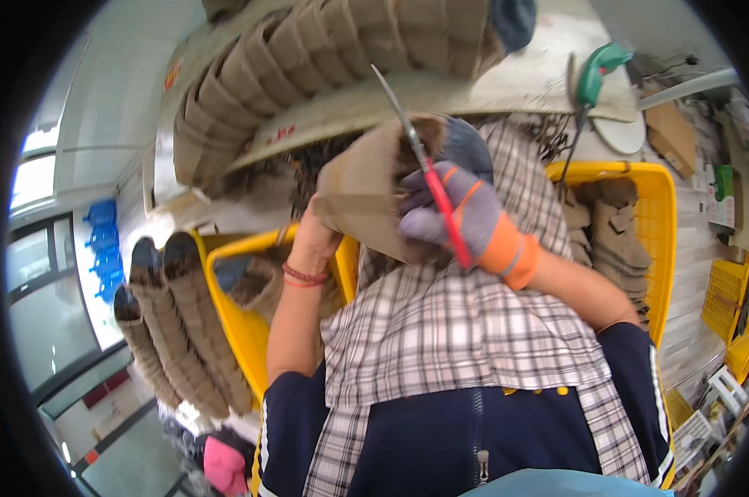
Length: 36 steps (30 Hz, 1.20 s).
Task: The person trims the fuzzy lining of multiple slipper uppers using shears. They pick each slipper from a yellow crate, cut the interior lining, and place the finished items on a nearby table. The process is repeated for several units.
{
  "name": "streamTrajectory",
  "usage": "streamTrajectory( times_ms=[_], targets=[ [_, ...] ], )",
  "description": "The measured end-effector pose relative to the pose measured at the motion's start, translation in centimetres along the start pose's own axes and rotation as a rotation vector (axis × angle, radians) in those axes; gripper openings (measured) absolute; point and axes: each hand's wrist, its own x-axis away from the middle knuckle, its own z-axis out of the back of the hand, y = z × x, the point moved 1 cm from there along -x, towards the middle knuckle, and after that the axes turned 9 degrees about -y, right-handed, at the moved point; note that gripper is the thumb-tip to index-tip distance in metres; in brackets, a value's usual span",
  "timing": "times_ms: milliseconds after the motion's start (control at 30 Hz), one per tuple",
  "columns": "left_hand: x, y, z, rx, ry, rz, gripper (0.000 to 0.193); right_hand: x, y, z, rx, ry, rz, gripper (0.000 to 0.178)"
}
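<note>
My bare left hand [320,230] grips the near left edge of a hollow brown cap-shaped fabric piece [359,184], held over my lap. Its opening faces right and shows a darker inside, with dark blue cloth [465,149] at the far right side. My right hand [465,215], in a grey-purple glove with an orange cuff, is closed around a slim tool [442,203] with a red handle and a long pointed metal blade. The blade points up and away, crossing in front of the piece's opening. Some right fingertips are hidden at the opening.
A long nested row of similar brown pieces [333,58] lies on the worktable [548,74] ahead. Yellow crates [660,240] with brown pieces stand on both sides; more stacks [192,315] lean at left. A green hand-held tool [598,70] sits at the table's right edge.
</note>
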Motion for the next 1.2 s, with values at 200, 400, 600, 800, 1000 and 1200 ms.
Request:
streamTrajectory(
  times_ms=[200,400,600,800,1000,1200],
  targets=[
    [-8.5,6.0,-9.3,-0.523,-0.365,-0.172,0.02,-0.1,-3.5,4.3,0.029,0.321,0.327,0.049],
    [-18.0,18.0,-8.0,-1.917,0.291,-0.968,0.035,-7.0,0.9,16.2,0.428,0.943,0.266,0.033],
    [-23.4,20.0,-6.2,-1.679,0.026,-0.47,0.054,-16.3,2.4,15.3,-0.354,0.14,0.474,0.037],
    [-24.7,23.6,-7.2,-1.468,-0.17,-0.042,0.046,-19.6,13.8,17.6,-0.069,0.301,0.496,0.029],
    [-39.1,28.2,-5.8,-0.714,0.034,-0.066,0.037,-16.8,15.2,14.3,-0.525,0.356,0.583,0.032],
    [-53.0,23.7,-10.2,-0.028,-0.136,-0.058,0.067,-15.6,14.6,14.1,-0.677,0.373,0.427,0.043]
  ],
)
